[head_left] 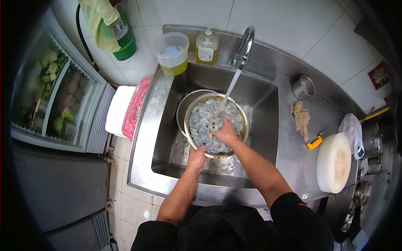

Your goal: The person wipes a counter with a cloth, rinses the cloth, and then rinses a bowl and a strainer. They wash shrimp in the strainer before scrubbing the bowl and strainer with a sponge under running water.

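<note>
A round metal bowl (pixel 244 138) full of raw grey shrimp (pixel 202 121) is held over the sink basin. My left hand (pixel 197 159) grips its near-left rim, with the fingers going under the bowl out of sight. Among the shrimp, my right hand (pixel 226 134) has its thumb and fingers closed around some of them; the fingertips are partly covered. Water runs from the chrome faucet (pixel 243 54) onto the shrimp, just beyond my right hand. Partly behind the bowl, a second metal bowl (pixel 181 112) sits in the sink (pixel 264 125).
A plastic tub (pixel 171 52) of yellow liquid and a soap pump bottle (pixel 207 47) stand behind the sink. On the right counter are a metal cup (pixel 303 87), crumpled brown paper (pixel 300 119), a yellow-handled tool (pixel 314 142) and a thick white cutting board (pixel 334 163). An open fridge (pixel 90 108) stands left.
</note>
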A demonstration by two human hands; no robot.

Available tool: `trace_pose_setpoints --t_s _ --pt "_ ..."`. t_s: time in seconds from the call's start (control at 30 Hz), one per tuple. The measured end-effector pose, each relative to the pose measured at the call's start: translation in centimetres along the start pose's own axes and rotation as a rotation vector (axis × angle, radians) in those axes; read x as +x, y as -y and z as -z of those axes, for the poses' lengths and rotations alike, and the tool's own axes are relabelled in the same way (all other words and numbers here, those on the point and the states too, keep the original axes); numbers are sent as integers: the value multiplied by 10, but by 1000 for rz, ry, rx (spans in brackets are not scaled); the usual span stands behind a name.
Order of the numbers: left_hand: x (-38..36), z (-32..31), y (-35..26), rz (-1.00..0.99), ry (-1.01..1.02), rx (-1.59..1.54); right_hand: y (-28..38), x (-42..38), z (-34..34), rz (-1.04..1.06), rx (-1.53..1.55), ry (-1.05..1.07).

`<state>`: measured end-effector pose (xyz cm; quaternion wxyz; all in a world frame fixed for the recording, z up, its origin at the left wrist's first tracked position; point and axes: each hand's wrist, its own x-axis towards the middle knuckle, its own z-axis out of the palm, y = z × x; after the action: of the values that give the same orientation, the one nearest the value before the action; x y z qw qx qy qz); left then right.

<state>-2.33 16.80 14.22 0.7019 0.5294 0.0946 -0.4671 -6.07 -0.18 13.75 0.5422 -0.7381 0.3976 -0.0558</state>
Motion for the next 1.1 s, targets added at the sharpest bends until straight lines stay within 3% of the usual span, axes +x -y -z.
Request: trace_pose_setpoints --t_s 0.07,0.17,0.2,0.3,0.33,0.43,0.6,0.73,0.83,0.93,1.03,1.1 --pt "5 2 2 -2 16 -27 -23 13 -13 -143 430 73" --pt "0 2 -4 1 33 -95 27 -6 26 -393 873 434" --pt "-1 0 -6 2 42 -127 25 -1 33 -384 866 519" --pt "0 -2 -6 0 -3 -109 76 -33 47 -288 162 104" --pt "-1 -3 -6 1 -5 -109 55 -26 49 50 -254 101" --pt "-4 -5 -10 -1 3 -122 60 -65 31 122 -760 210" --pt "2 5 1 9 60 -104 32 -33 32 491 -887 133" --pt "-4 -3 -6 -12 74 -119 55 -7 40 208 -839 132" --pt "-2 0 -3 14 67 -99 89 -24 26 353 -973 7" --pt "2 3 1 19 44 -64 58 -17 -7 726 -893 194" --pt "-1 3 -2 24 52 -50 58 -21 -7 630 -984 341" --pt "-3 0 -3 36 36 -83 58 -23 15 769 -1176 439"
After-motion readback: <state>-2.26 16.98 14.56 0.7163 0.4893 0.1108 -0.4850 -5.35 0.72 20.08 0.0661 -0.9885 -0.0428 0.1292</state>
